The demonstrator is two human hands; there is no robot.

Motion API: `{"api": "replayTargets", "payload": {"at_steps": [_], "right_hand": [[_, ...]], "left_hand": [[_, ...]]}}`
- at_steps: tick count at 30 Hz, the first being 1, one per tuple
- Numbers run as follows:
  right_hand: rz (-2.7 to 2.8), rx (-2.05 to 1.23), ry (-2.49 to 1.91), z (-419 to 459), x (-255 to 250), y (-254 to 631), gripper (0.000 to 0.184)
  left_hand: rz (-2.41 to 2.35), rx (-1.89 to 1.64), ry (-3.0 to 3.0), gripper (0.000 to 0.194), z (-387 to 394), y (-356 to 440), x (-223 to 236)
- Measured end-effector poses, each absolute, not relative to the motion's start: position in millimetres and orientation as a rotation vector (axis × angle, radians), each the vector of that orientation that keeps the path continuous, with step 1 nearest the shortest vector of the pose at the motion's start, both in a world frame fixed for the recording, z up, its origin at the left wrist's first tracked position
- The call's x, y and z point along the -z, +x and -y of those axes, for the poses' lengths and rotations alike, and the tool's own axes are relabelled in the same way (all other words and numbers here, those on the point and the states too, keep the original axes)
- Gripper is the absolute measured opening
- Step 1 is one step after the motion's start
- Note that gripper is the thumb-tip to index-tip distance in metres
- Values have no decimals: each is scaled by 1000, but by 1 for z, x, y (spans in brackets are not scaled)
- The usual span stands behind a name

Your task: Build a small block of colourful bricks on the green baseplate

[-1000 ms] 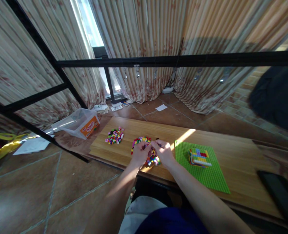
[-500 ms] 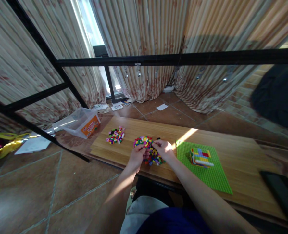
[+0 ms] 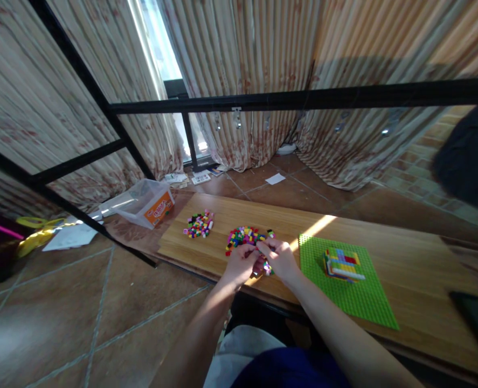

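Observation:
My left hand (image 3: 243, 262) and my right hand (image 3: 278, 258) meet over the near side of a pile of small coloured building bricks (image 3: 241, 235). The fingers of both hands are closed in a pinch, tips against each other. Whatever they hold is too small and too covered to make out. To the right, a green baseplate (image 3: 355, 303) carries a low structure of coloured bricks (image 3: 345, 263) with a white piece along its near side. A smaller heap of bricks (image 3: 199, 224) lies to the left of the pile.
The wooden board (image 3: 287, 219) lies along a bench. A clear plastic bin (image 3: 141, 202) with an orange label stands at its left end. A dark flat device (image 3: 475, 318) lies at the right. Black metal rails (image 3: 283, 101) cross in front of the curtains.
My right hand has come in from the far side of the pile to join my left hand, and the fingertips now meet. The view has shifted slightly.

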State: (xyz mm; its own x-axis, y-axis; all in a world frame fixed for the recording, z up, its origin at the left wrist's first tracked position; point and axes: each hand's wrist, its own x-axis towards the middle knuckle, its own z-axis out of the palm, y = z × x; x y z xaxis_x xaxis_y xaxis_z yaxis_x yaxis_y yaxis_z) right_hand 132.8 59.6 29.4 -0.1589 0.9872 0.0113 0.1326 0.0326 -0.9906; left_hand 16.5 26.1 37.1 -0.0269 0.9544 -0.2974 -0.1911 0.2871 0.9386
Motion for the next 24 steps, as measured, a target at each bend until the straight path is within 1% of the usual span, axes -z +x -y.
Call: {"api": "replayTargets", "payload": {"at_steps": [5,7,9,13,16,18,21,24], "right_hand": [[1073,-1457,-1234,-55,-23,130,36],[1051,-1456,-1262,-56,-18,132,36],[1143,-1340,-1309,-62,-14,136,35],[1481,-999,-1390,-77,-9,142,28],[1588,-912,-1459,-85,-9,143,23],[1629,-880,-1472,-85,-11,142,25],[1593,-972,-1379,-78,-16,139,32],[1436,-1227,-1304,-65,-22,134,39]], "left_hand": [[-1220,-1181,698,23,-22,26,-33],[-1221,-1187,638,25,-21,27,-30],[-1244,-1203,617,26,-20,25,-27],[-1255,-1221,622,27,-20,17,-21],[-1243,-1226,596,29,-20,13,-19],[-1232,-1225,583,30,-20,10,-19],[-1211,-1231,581,33,-18,9,-20],[-1173,-1240,602,36,-18,10,-22]]}}
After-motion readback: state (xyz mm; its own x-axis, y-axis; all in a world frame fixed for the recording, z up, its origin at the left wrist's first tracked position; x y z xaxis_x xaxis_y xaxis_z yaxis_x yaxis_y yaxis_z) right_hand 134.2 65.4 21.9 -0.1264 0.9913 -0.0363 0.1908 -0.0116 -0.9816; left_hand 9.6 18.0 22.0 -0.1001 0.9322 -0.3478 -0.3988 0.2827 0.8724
